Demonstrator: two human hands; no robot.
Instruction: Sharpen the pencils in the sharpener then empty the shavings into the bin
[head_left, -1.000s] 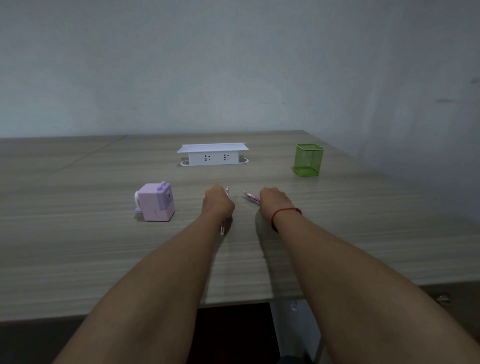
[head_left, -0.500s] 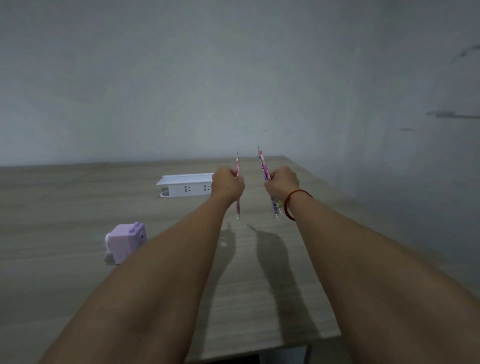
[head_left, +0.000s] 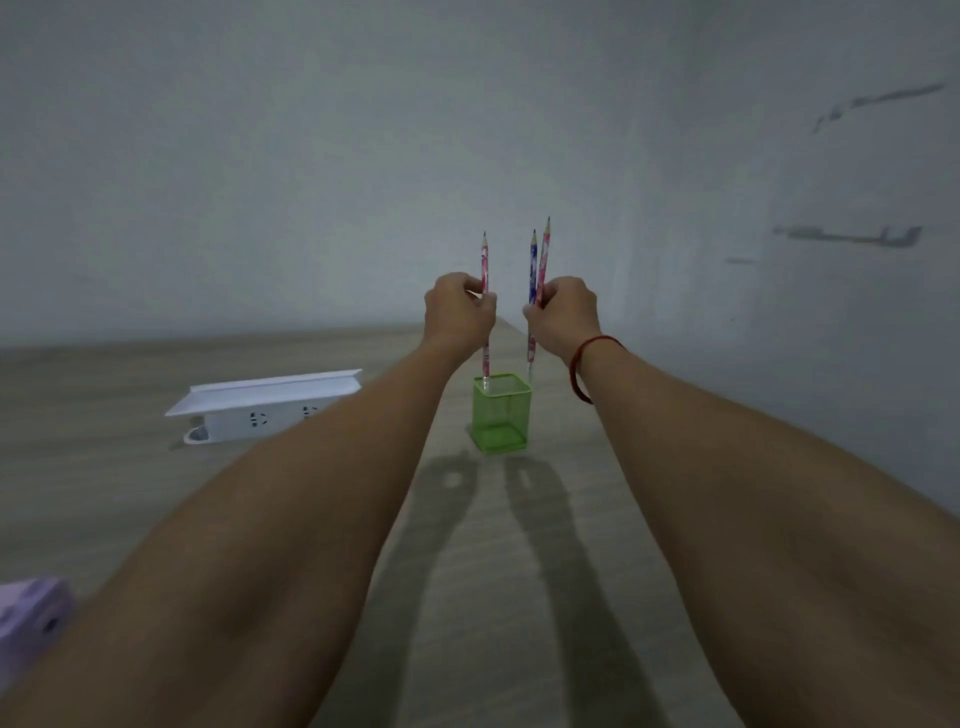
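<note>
Both hands are raised over the far right part of the bench (head_left: 156, 493), each closed in a fist around pencils held upright, points up. The left hand (head_left: 457, 312) grips one pink pencil (head_left: 484, 260); the right hand (head_left: 563, 312) is shut on a blue pencil (head_left: 533, 265) and a second pink pencil (head_left: 544, 254) pressed together. Their lower ends hang just above the green mesh bin (head_left: 501, 415), though it is hard to tell whether the left one's end already dips inside the rim. The tips look pointed, which suggests the sharpening may be done. Pencils are light, stiff and slim, with brittle leads, so a mid-shaft hold like this suits them, keeping fingers off the points. The purple sharpener (head_left: 28, 623) sits at the near left edge, well apart from the bin, and its shavings appear not yet emptied. A white power strip (head_left: 265, 410) lies towards the far edge.
</note>
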